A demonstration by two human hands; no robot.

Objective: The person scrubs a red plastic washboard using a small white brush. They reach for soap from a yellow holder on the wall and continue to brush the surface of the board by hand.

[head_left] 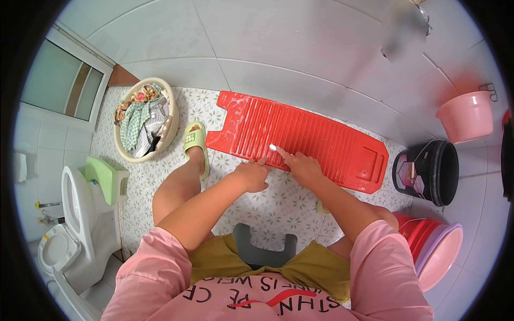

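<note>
A long red ribbed washboard (300,142) lies aslant on the floor before me, with a wet shine at its left end. My right hand (302,167) reaches over its near edge, index finger stretched out. At that fingertip is a small white patch (273,147); whether it is foam or a solid bit I cannot tell. My left hand (251,175) is at the board's near edge, its index finger pointing to the board and the others loosely bent. Neither hand visibly grips anything.
A cream basin (172,125) of clothes stands at the left. Beyond it are a green-and-white stool (104,179) and a toilet (77,200). At the right are a black bucket (441,174), stacked red and pink buckets (441,257) and a hanging pink bucket (466,117).
</note>
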